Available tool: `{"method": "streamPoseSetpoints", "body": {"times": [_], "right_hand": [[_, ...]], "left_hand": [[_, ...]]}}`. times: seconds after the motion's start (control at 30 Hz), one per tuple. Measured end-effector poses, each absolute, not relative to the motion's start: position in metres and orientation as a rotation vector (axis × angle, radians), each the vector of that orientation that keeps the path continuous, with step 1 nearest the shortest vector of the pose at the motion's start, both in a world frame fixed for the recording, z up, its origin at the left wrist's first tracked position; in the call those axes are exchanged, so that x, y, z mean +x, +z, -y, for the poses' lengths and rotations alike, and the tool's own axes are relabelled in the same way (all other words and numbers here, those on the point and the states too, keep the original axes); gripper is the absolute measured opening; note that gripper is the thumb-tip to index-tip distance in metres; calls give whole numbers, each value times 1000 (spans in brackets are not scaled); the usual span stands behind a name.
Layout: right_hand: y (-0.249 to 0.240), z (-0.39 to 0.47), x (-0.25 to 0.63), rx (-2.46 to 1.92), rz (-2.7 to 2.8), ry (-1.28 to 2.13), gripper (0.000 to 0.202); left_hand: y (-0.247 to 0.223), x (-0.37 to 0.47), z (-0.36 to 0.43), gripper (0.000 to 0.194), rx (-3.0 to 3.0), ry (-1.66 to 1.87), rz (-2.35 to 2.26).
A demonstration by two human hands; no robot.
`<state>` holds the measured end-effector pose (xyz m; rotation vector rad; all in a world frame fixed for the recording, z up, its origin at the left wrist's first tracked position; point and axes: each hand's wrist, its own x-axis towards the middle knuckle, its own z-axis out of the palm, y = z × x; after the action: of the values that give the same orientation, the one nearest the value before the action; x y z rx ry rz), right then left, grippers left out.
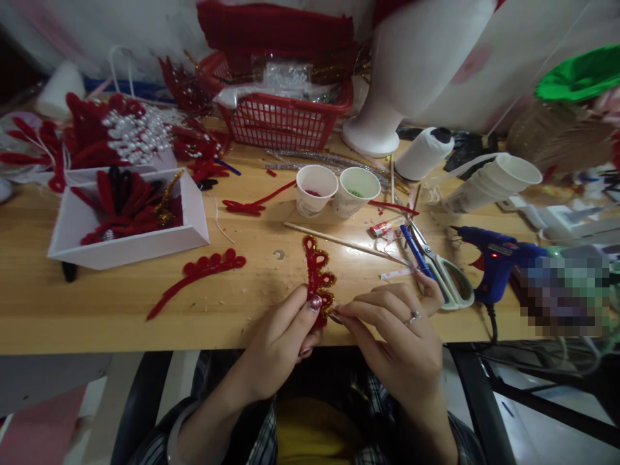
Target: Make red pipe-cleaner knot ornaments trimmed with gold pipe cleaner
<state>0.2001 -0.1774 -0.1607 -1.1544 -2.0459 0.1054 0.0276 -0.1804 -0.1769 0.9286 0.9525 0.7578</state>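
My left hand (285, 336) pinches the lower end of a red pipe cleaner piece (312, 268), bent into a row of loops edged with gold tinsel. It stands nearly upright at the table's front edge. From the right, my right hand (400, 329) is closed, thumb and forefinger together on the gold tinsel stem (330, 309) at the piece's lowest loop. The very tip of that stem is hidden by the fingers. A similar red looped piece (213, 263), without gold, lies on the table to the left.
Behind my hands stand two paper cups (316, 187) and a wooden stick (339, 240). Scissors (448, 278), a blue pen (416, 248) and a blue glue gun (498, 258) lie right. A white box (130, 248) holds red pieces at left; a red basket (281, 123) is behind.
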Motion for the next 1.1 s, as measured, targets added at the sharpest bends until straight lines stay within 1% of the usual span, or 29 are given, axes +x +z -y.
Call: {"method": "streamPoseSetpoints", "body": {"times": [0.17, 0.23, 0.4, 0.57, 0.67, 0.8, 0.93, 1.1], "right_hand": [[-161, 178, 199, -1149, 2042, 84, 12], [-161, 178, 199, -1142, 2039, 75, 11], [-160, 177, 197, -1137, 2029, 80, 11], [-161, 178, 196, -1146, 2026, 70, 10], [-160, 180, 195, -1140, 2024, 62, 11], [-155, 181, 198, -1178, 2096, 189, 16], [-150, 181, 201, -1334, 2037, 268, 14], [-154, 182, 197, -1377, 1927, 574, 10]], "left_hand": [[-182, 21, 181, 9, 899, 734, -792], [-183, 20, 181, 7, 918, 713, -781], [-180, 23, 181, 14, 996, 727, -822], [-176, 26, 183, 30, 1130, 725, -946], [-176, 28, 185, 32, 1174, 759, -1003], [-180, 30, 186, 27, 1121, 796, -1057], [-180, 30, 186, 20, 1185, 776, -1076], [-177, 30, 185, 15, 1333, 741, -1117]]}}
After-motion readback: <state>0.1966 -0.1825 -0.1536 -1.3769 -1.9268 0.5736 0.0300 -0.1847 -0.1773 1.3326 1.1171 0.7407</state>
